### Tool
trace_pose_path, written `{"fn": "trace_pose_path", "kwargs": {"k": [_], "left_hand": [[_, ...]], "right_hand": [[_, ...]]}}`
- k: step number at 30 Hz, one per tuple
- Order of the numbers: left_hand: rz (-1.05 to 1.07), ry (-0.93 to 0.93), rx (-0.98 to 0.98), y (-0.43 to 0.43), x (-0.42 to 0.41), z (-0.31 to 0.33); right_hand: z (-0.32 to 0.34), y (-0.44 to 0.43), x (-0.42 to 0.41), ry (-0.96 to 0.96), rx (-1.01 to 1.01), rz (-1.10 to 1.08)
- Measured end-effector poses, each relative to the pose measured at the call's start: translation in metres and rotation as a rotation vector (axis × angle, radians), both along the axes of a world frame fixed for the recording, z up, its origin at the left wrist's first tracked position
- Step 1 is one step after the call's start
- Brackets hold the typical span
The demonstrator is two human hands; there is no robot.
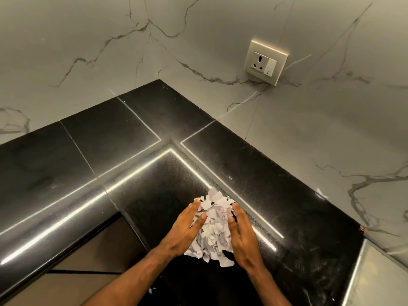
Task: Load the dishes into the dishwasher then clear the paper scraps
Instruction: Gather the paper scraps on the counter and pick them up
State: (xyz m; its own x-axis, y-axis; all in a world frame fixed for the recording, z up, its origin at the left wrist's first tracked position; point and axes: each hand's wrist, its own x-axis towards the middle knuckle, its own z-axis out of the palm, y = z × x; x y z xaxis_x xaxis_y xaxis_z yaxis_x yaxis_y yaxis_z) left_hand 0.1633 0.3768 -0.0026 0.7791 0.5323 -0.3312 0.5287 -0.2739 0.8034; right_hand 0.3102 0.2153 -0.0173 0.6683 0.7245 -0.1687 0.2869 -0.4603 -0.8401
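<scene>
A heap of white torn paper scraps (pixel 213 228) lies on the black polished countertop (pixel 136 195), near the inner corner of its front edge. My left hand (pixel 187 230) presses against the heap's left side with straight fingers. My right hand (pixel 242 237) presses against its right side the same way, so the scraps sit bunched between both palms. One small scrap (pixel 227 263) pokes out at the near end. No dishes or dishwasher are in view.
The L-shaped counter meets marble-patterned walls at the back and right. A wall socket with a switch (pixel 266 62) sits on the right wall. A tiny scrap (pixel 320 192) lies by the right wall. Tiled floor (pixel 88 250) shows below the counter's front edge.
</scene>
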Motion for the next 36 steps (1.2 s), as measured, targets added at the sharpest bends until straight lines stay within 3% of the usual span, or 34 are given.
{"fn": "trace_pose_path", "kwargs": {"k": [2, 7, 10, 22, 36], "left_hand": [[0.020, 0.007, 0.016, -0.004, -0.009, 0.006], [0.026, 0.072, 0.204, -0.014, -0.036, 0.009], [-0.015, 0.098, 0.309, -0.020, -0.050, 0.016], [-0.253, 0.231, 0.216, -0.027, -0.035, 0.025], [-0.329, 0.306, 0.383, -0.028, -0.007, 0.020]], "right_hand": [[0.006, 0.010, 0.010, -0.008, 0.007, -0.035], [0.019, 0.017, 0.020, -0.030, -0.145, 0.237], [0.032, 0.006, 0.017, -0.080, -0.176, 0.255], [0.039, -0.034, -0.024, -0.209, -0.328, 0.343], [0.034, -0.005, -0.020, -0.338, -0.353, 0.403]]}}
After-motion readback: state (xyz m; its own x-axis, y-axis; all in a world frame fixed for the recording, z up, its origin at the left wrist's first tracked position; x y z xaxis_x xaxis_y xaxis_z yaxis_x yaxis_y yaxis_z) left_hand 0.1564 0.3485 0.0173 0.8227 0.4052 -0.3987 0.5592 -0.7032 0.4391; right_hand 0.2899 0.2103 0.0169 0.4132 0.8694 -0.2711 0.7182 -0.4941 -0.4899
